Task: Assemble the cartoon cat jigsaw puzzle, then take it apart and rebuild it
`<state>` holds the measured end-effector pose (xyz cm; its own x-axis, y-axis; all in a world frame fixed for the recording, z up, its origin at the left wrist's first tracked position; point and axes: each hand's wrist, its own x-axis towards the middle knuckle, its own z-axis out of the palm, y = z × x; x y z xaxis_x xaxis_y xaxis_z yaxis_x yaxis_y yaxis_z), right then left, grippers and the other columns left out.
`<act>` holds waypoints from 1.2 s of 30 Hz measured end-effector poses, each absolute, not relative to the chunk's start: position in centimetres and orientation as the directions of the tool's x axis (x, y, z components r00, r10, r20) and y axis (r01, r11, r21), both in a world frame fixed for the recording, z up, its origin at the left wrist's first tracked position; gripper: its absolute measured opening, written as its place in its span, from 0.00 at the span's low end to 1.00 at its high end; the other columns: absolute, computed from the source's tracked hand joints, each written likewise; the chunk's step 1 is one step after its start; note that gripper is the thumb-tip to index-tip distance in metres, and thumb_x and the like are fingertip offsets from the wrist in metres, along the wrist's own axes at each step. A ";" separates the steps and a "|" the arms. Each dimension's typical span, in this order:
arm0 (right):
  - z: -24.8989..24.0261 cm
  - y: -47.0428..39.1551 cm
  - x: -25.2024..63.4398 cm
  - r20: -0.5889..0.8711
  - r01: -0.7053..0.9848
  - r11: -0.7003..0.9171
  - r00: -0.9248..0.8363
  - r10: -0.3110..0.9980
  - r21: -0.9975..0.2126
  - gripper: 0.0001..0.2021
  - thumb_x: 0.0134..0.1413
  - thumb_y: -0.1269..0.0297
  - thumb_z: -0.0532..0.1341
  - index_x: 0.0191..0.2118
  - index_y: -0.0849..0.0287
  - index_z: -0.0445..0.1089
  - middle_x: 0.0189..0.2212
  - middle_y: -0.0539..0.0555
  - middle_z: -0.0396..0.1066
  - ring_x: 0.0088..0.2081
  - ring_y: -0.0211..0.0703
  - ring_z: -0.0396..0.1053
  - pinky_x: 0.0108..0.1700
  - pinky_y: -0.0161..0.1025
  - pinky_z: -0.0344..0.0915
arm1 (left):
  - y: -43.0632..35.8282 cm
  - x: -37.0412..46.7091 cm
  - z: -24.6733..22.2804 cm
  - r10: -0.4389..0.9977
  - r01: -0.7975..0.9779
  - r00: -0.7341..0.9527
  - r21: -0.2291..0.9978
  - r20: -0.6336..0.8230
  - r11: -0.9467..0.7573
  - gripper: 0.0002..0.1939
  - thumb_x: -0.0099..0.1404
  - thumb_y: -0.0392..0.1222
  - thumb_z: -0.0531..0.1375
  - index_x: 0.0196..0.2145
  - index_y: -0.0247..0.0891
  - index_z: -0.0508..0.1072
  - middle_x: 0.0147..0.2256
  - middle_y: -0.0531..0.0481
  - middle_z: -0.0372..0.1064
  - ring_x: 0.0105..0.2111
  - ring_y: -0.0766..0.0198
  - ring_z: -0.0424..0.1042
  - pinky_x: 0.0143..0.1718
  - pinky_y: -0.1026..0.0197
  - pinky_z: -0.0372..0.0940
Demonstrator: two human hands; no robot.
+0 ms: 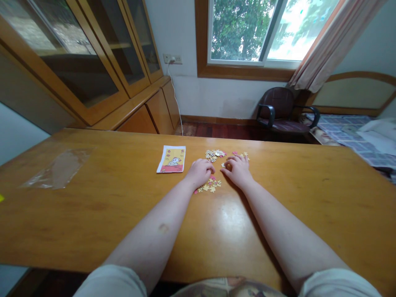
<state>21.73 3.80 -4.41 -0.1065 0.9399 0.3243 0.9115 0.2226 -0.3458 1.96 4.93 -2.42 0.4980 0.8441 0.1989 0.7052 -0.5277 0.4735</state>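
Observation:
Jigsaw puzzle pieces lie in small groups on the wooden table around both hands. My left hand (200, 171) rests among them with its fingers curled inward; whatever they may hold is hidden. Just in front of it is a pile of puzzle pieces (215, 154), and nearer to me a scatter of yellow and pink pieces (210, 185). My right hand (238, 170) is bent over the table, thumb and fingers apart. A small yellow piece (223, 165) shows by its thumb, and a few more pieces (245, 156) lie beyond its fingers.
Left of the hands lies a picture card (172, 159) with a white animal on yellow and pink. A clear plastic bag (62, 167) is farther left on the table (123, 214). Beyond the table stand a glass-door cabinet (136, 95), an armchair (278, 107) and a bed (343, 128).

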 end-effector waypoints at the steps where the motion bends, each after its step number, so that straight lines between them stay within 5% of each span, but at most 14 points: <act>1: -4.4 3.8 21.7 0.333 0.910 0.220 -0.099 0.938 -0.351 0.13 0.49 0.52 0.64 0.37 0.54 0.74 0.46 0.57 0.71 0.55 0.57 0.58 0.61 0.64 0.39 | 4.9 1.9 -2.3 0.850 0.709 0.485 0.477 0.205 -0.519 0.15 0.59 0.32 0.52 0.30 0.42 0.78 0.37 0.50 0.73 0.42 0.59 0.67 0.49 0.55 0.62; 13: -4.5 4.1 21.9 0.370 0.879 0.276 -0.125 0.921 -0.389 0.10 0.55 0.59 0.61 0.27 0.53 0.77 0.36 0.54 0.75 0.49 0.52 0.65 0.62 0.60 0.39 | 5.2 1.7 -2.5 0.897 0.752 0.382 0.489 0.224 -0.443 0.14 0.60 0.33 0.52 0.33 0.41 0.78 0.39 0.50 0.74 0.43 0.59 0.68 0.49 0.56 0.62; 19: -4.6 4.0 21.7 0.357 0.821 0.381 -0.235 0.904 -0.425 0.10 0.49 0.56 0.66 0.23 0.53 0.74 0.32 0.51 0.74 0.43 0.46 0.67 0.61 0.55 0.44 | 5.6 1.4 -3.0 0.945 0.821 0.248 0.471 0.212 -0.321 0.15 0.59 0.33 0.52 0.36 0.42 0.78 0.40 0.49 0.73 0.44 0.57 0.68 0.51 0.54 0.61; 31: -4.0 3.1 20.7 0.333 0.815 0.423 -0.301 0.893 -0.396 0.10 0.49 0.56 0.66 0.24 0.55 0.73 0.32 0.52 0.73 0.43 0.47 0.66 0.61 0.56 0.45 | 5.5 1.5 -3.3 0.946 0.852 0.255 0.417 0.199 -0.318 0.21 0.59 0.32 0.52 0.46 0.46 0.76 0.42 0.48 0.71 0.44 0.55 0.66 0.48 0.54 0.62; 36: -3.6 2.7 20.4 0.315 0.771 0.490 -0.386 0.867 -0.407 0.13 0.58 0.57 0.59 0.27 0.55 0.75 0.33 0.52 0.74 0.41 0.44 0.66 0.61 0.52 0.46 | 5.3 1.5 -3.2 0.940 0.844 0.286 0.417 0.185 -0.338 0.18 0.60 0.34 0.53 0.41 0.47 0.79 0.42 0.50 0.72 0.43 0.56 0.66 0.48 0.54 0.61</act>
<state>20.38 2.71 -3.60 -0.3858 0.8673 0.3146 0.7705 0.4905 -0.4070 1.48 5.33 -3.16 0.2857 0.9403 0.1851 0.8436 -0.3384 0.4168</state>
